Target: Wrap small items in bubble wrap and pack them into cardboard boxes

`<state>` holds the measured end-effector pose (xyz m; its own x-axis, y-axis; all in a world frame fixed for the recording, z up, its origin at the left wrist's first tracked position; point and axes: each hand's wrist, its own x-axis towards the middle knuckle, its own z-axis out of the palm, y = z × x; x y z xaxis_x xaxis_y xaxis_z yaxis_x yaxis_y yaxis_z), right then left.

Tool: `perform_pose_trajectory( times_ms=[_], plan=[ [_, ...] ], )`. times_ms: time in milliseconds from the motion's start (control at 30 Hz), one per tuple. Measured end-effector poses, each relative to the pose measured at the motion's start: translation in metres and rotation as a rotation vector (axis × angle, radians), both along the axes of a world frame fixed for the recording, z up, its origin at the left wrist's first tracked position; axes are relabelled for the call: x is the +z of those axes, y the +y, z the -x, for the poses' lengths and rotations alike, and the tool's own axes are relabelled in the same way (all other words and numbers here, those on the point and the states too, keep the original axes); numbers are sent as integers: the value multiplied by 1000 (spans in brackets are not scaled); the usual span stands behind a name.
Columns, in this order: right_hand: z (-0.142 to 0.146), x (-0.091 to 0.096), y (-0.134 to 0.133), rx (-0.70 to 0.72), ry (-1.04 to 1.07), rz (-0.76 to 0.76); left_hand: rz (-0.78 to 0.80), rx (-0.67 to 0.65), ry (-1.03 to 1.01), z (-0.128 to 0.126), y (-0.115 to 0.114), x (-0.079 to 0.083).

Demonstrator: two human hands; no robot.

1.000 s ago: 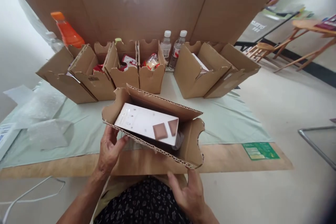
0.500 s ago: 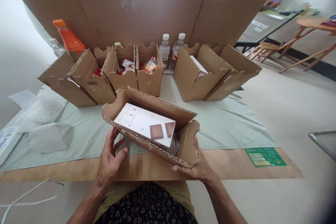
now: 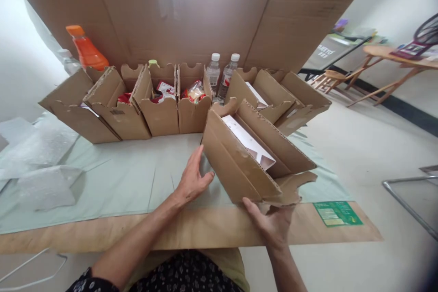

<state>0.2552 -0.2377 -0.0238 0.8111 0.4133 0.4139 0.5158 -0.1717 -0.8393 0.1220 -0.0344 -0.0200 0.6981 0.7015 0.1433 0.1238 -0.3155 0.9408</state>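
Observation:
An open cardboard box [image 3: 236, 169] with a white flat carton [image 3: 248, 141] inside rests tilted on the pale green cloth [image 3: 130, 178], just in front of the right-hand boxes. My left hand [image 3: 193, 175] lies with its fingers stretched against the box's near left side wall. My right hand [image 3: 273, 221] grips the box's near right corner from below, thumb on the wall and fingers curled under the end flap [image 3: 290, 187].
A row of open cardboard boxes [image 3: 159, 109] with snack packets stands behind, with two more boxes [image 3: 290, 96] at the right. Two water bottles [image 3: 221, 73] and an orange bottle [image 3: 87, 50] stand by a big cardboard sheet [image 3: 191, 9]. Bubble wrap [image 3: 48, 187] lies left. A green card [image 3: 337, 213] lies right.
The box has moved from in front of me forward and to the right and turned, now set down next to the right-hand boxes. Both hands went with it.

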Motion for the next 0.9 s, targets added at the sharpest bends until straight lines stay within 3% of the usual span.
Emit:
perform_pose_trajectory(
  times_ms=[167,367,533,800,900],
  plan=[
    [2,-3,33,-41,-77,-54,-94,43,40,-2,1,-22],
    [16,-1,53,-152,-143,-73,-130,35,27,-1,0,-21],
    [22,7,76,-143,-198,-89,-165,40,26,-2,0,-21],
    [-24,9,139,-98,-188,17,-204,45,49,-3,-1,-21],
    [-32,11,147,-116,-282,103,-215,50,47,-2,-2,-19]
  ],
)
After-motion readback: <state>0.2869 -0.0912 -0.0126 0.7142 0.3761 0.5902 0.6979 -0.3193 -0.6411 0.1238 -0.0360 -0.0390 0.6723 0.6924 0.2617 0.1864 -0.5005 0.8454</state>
